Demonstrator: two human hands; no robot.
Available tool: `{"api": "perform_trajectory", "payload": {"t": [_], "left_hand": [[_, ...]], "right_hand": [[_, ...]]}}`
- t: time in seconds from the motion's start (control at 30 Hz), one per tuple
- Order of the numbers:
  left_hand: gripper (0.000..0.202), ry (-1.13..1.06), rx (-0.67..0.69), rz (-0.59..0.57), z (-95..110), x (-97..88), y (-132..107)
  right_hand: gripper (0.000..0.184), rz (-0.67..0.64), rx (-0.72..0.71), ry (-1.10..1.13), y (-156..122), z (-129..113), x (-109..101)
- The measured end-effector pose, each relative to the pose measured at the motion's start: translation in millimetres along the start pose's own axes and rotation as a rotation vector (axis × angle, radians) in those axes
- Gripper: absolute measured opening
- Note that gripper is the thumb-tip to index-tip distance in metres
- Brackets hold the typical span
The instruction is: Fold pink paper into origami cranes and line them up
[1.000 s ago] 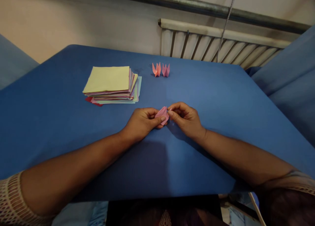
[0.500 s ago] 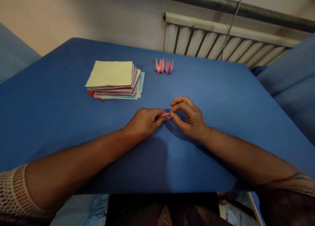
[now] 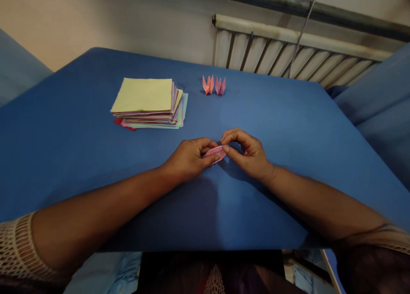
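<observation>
A small piece of folded pink paper (image 3: 218, 152) is held just above the blue table, between my two hands. My left hand (image 3: 191, 158) pinches its left side, thumb lying over the near face. At the paper's right tip, the thumb and fingers of my right hand (image 3: 248, 154) are closed on it. Fingers hide part of the folds. Farther back stand two folded paper figures with pointed tips, an orange-pink one (image 3: 208, 85) and a darker pink one (image 3: 220, 86).
A thick stack of coloured paper (image 3: 142, 95), yellow on top, lies at the back left of the blue table (image 3: 282, 114). Behind the table's far edge is a white radiator (image 3: 272, 50) under a pipe. Blue cloth (image 3: 384, 93) hangs at the right.
The pink paper has turned from nearly edge-on so that more of its face shows. My left thumb now lies across it, and my right fingers have come closer together.
</observation>
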State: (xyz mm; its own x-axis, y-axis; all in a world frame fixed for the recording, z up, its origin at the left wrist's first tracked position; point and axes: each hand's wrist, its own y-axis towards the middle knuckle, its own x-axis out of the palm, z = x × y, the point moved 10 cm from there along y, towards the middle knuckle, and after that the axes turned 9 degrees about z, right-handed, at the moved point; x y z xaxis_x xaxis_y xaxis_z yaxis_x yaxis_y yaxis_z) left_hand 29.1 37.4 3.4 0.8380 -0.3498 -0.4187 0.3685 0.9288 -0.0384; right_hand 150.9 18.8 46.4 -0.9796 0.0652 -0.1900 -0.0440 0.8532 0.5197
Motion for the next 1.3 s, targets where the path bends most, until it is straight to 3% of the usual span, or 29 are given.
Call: {"api": "perform_trajectory", "payload": {"t": [0.2, 0.3, 0.47, 0.63, 0.8, 1.0, 1.17, 1.3], "left_hand": [[0.030, -0.084, -0.081, 0.037, -5.5, -1.9, -0.7], [0.028, -0.131, -0.084, 0.035, -6.5, -0.5, 0.8], [0.019, 0.033, 0.092, 0.085, 3.3, -8.3, 5.7], [0.011, 0.361, 0.203, 0.122, 14.2, -15.7, 3.9], [0.017, 0.492, 0.285, 0.114, 21.2, -15.1, -0.3], [0.017, 0.384, 0.279, 0.035, 21.4, -5.2, -2.9], [0.030, 0.144, 0.159, -0.028, 11.1, 3.2, 1.2], [0.026, -0.021, 0.026, -0.111, -0.1, 14.9, -0.2]], "right_hand": [[0.013, 0.033, 0.142, 0.041, -1.2, 22.9, 1.4], [0.007, 0.032, 0.034, -0.036, 0.5, 10.7, 0.0], [0.009, 0.006, -0.213, -0.243, -2.3, -18.3, -0.7], [0.013, -0.061, -0.303, -0.358, -8.4, -26.1, 5.7], [0.012, -0.114, -0.370, -0.425, -13.5, -30.7, 13.2], [0.004, -0.047, -0.235, -0.291, -7.9, -20.2, 7.1], [0.004, -0.039, -0.217, -0.210, -6.5, -19.0, 8.5], [0.005, -0.016, -0.177, -0.133, -5.4, -18.6, 8.6]]}}
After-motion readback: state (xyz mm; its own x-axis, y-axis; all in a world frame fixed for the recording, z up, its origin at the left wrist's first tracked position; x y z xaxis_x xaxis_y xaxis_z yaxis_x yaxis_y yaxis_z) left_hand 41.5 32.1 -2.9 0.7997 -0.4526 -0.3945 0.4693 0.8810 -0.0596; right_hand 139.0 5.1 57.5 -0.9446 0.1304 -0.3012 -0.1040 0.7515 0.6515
